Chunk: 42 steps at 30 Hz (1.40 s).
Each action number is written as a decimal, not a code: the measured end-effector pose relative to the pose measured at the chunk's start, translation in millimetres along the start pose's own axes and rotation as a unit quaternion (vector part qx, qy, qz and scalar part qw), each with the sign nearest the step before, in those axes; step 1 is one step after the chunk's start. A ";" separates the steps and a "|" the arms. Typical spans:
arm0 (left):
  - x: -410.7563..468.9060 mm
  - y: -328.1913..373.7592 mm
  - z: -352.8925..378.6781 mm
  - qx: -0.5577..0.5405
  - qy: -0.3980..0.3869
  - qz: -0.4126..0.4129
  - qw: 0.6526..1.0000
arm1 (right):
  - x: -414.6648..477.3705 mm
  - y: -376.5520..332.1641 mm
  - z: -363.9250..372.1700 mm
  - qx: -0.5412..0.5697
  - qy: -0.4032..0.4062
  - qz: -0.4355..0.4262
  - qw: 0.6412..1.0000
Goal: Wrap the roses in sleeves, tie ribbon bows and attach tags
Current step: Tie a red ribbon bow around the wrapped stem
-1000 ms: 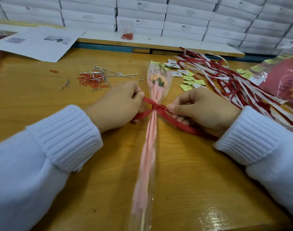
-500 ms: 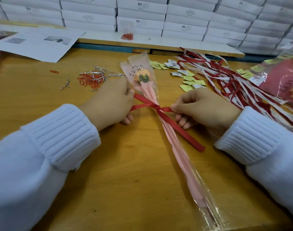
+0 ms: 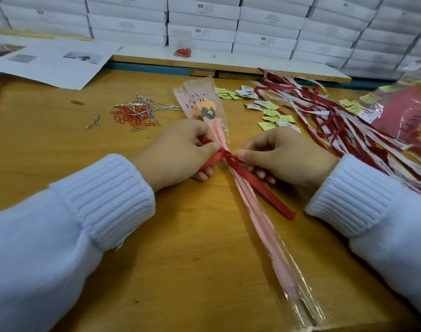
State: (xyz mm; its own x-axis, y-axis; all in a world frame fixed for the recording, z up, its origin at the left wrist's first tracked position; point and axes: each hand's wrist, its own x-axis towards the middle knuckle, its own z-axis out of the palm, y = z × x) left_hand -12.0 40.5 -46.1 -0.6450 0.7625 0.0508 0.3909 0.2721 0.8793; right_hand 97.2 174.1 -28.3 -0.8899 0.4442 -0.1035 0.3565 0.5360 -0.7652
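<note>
A sleeved rose lies on the wooden table, its orange bloom at the far end and its pink, clear-wrapped stem running toward the near right. A red ribbon is knotted around the sleeve below the bloom. My left hand pinches the ribbon's left part beside the knot. On the other side my right hand pinches the ribbon at the knot, and a loose tail trails toward me.
Red and silver paper clips lie left of the bloom. Small green and white tags and a heap of red and white ribbons are at the right, next to a red sleeve pack. Printed sheets and stacked white boxes fill the back.
The rose swung from upright to slanting, its stem end shifting to the right. Both hands closed in toward the knot, and the left hand now pinches the ribbon close beside it.
</note>
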 end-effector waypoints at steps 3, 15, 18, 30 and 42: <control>-0.4 2.8 0.6 0.000 -0.001 0.024 1.000 | -0.2 0.0 1.6 -0.018 0.004 -0.022 1.000; -0.1 4.2 -3.4 0.262 -0.003 0.139 0.955 | 0.4 0.8 -4.2 -0.040 -0.048 -0.009 0.998; 0.0 2.9 -2.8 0.257 -0.006 0.146 0.955 | 0.4 -0.7 -5.4 -0.086 -0.049 -0.015 0.995; -2.9 3.5 1.8 0.203 0.039 0.168 0.964 | 1.7 -2.2 -1.8 0.246 0.015 0.088 0.965; -9.5 9.2 3.1 0.119 -0.001 0.203 0.972 | 2.1 -4.6 0.4 0.205 0.076 0.081 0.973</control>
State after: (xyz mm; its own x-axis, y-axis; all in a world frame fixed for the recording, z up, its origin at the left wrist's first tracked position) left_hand -0.2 37.6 -40.1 -0.4045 0.8364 0.3698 0.7545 0.0766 0.6518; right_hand 93.6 172.3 -25.3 -0.7680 0.6168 -0.1724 0.3179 0.1335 -0.9387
